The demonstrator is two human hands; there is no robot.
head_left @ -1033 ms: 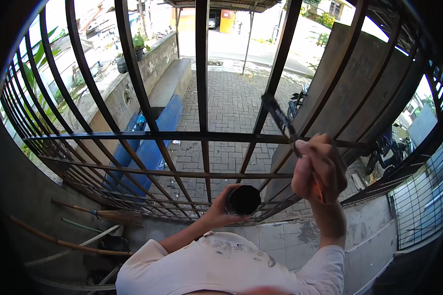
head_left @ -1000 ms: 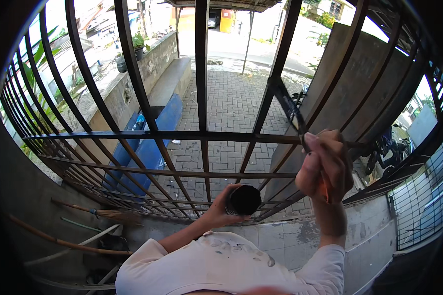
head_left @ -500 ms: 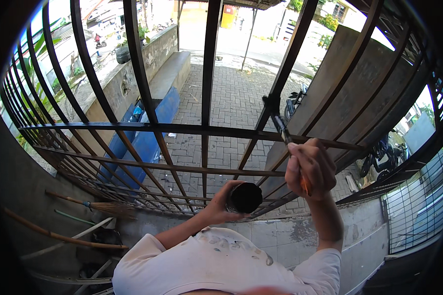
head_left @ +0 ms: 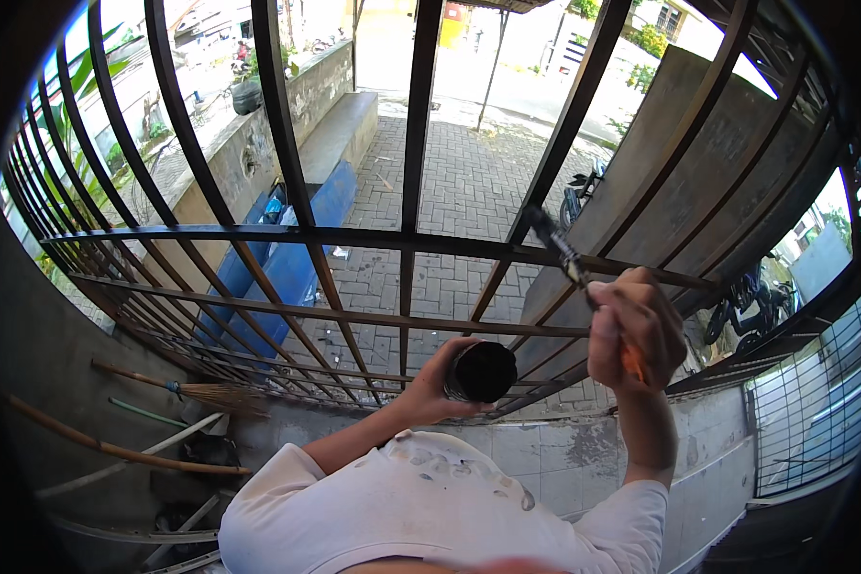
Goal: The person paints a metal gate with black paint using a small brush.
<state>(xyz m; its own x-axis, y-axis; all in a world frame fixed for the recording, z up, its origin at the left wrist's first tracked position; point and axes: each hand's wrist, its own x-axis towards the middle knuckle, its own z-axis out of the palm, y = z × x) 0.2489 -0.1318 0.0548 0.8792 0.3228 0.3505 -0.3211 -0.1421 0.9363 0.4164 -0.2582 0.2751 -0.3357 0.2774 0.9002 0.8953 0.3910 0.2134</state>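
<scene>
Nearest, shirt: a white, paint-flecked shirt (head_left: 430, 507) fills the lower middle, both forearms rising from it.
Left hand: the left hand (head_left: 440, 387) is curled around a small dark paint can (head_left: 481, 371), fingers wrapped on its left side, thumb under it; the can's black open mouth faces the camera.
Can position: it sits just right of the left hand, low in front of the grille's bottom rails.
Right hand: the right hand (head_left: 633, 330) is closed in a fist on the orange handle of a paintbrush (head_left: 569, 260).
Brush position: the brush runs up and to the left out of the fist; its dark bristle end lies against a slanted bar of the dark metal grille (head_left: 411, 239), just above the horizontal rail.
Hands to each other: the right hand is higher than the can and to its right, near but not touching.
Below left: a broom (head_left: 196, 390) and long sticks lean on a grey wall.
Beyond the bars: a brick-paved yard (head_left: 459, 191), a blue bench (head_left: 292, 258), and a parked motorcycle (head_left: 584, 196).
</scene>
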